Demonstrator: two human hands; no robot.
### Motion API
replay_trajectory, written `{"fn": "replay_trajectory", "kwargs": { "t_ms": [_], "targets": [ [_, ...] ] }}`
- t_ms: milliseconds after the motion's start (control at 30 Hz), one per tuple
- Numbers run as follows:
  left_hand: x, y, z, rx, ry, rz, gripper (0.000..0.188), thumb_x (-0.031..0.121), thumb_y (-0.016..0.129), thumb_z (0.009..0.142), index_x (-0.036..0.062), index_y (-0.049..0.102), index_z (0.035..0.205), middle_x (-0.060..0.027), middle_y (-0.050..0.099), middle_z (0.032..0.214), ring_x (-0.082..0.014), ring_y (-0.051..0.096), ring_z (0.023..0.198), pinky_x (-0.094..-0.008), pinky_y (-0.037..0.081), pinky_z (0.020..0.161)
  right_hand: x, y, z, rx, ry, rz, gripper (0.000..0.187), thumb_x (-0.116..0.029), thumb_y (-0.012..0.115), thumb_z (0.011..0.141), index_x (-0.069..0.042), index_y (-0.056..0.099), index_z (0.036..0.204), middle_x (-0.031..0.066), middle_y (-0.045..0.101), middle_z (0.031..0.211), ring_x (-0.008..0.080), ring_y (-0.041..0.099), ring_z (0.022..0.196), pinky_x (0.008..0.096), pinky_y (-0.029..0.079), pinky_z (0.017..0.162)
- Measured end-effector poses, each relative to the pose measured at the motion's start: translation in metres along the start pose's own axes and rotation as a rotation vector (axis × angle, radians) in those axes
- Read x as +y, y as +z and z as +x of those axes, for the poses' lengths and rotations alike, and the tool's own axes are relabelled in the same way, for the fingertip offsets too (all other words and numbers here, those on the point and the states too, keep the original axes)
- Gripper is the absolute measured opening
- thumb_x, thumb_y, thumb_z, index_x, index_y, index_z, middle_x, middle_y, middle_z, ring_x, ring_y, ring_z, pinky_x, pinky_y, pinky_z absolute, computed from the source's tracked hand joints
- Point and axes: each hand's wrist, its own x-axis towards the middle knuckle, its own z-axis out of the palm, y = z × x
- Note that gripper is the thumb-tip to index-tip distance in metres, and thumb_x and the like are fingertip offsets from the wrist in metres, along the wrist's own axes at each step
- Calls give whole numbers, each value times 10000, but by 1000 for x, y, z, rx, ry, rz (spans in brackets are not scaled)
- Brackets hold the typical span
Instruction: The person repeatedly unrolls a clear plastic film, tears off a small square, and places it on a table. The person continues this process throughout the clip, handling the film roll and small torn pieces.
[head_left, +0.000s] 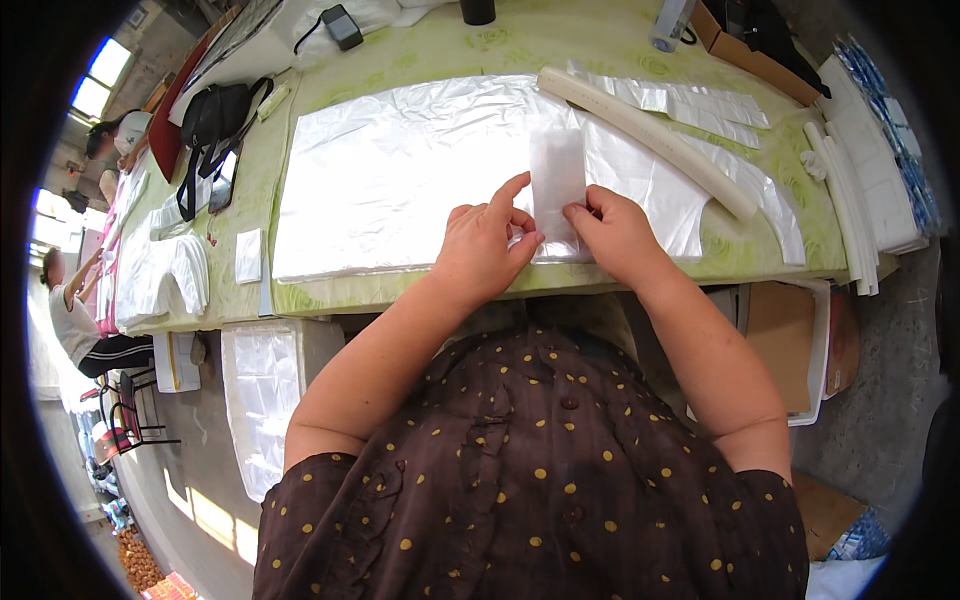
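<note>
Right hand (608,228): drawn narrow, thumb and fingers pinching the lower right edge of a folded plastic strip (558,175). Strip whitish, translucent, upright in view between both hands.

Left hand (490,238): forefinger raised, other fingers curled, thumb tip at the strip's lower left edge; cannot tell whether gripping.

Beneath and beyond both hands: broad stack of shiny white plastic sheets (390,180), wrinkled at the top, spread across the surface (430,50), with green patterned covering.

Beyond the right hand: long pale roll (650,140), slanting across the sheets' right part. Past the roll: narrow plastic offcuts (690,103), loosely laid.

Left of the left hand, well apart: small white folded packet (248,257); farther left, limp white plastic pieces (165,280), bunched.

Farther out, beyond the left hand: dark phone (222,190), black bag (212,115) with straps trailing.

Well right of the right hand: slim white tubes (848,220), side by side.

At the surface's far side, beyond the hands: grey device (342,28), black cup (479,10), clear bottle (670,25), open cardboard box (750,52).

Farthest left of the left hand: two seated or standing co-workers (75,325), posture partly hidden.
</note>
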Motion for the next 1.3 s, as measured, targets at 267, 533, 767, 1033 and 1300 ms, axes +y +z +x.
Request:
{"fn": "replay_trajectory", "kwargs": {
  "t_ms": [267, 533, 767, 1033, 1300],
  "targets": [
    [5, 2, 14, 55, 146, 247, 760, 372, 728, 904, 80, 397, 1522, -147, 534, 1443, -319, 505, 1322, -509, 331, 1144, -13, -9, 30, -88, 196, -204, 309, -296, 639, 938, 5, 700, 980, 170, 718, 857, 317, 673, 766, 417, 521, 732],
    [-8, 20, 28, -109, 306, 465, 889, 611, 614, 924, 80, 330, 1578, -161, 315, 1642, -345, 224, 1551, -603, 143, 1240, -9, -4, 20, -1, 75, -268, 384, -254, 684, 868, 3, 658, 1151, 157, 719, 899, 306, 692, 822, 415, 536, 765],
    [-1, 4, 7, -334, 537, 389, 839, 484, 707, 879, 116, 382, 1559, -92, 353, 1636, -309, 258, 1544, -639, 166, 1224, -13, -13, -64, -88, 241, 34, 412, -99, 707, 842, -4, 568, 1218, 133, 664, 956, 262, 648, 902, 388, 523, 808],
    [4, -7, 8, -355, 543, 352, 848, 326, 802, 776, 142, 441, 1522, -109, 429, 1563, -301, 314, 1512, -618, 194, 1228, 24, -30, -34, 123, -644, -617, 382, -44, 654, 768, -78, 669, 1149, 89, 675, 1247, 339, 582, 1129, 449, 466, 964],
    [-10, 12, 23, -51, 417, 179, 459, 114, 721, 793, 142, 685, 1250, -62, 682, 1259, -283, 588, 1224, -466, 418, 1067, 20, -37, -39, 78, -634, -590, 344, -122, 725, 739, -109, 682, 1080, 68, 670, 1161, 326, 582, 1070, 422, 457, 918]
  ]
}}
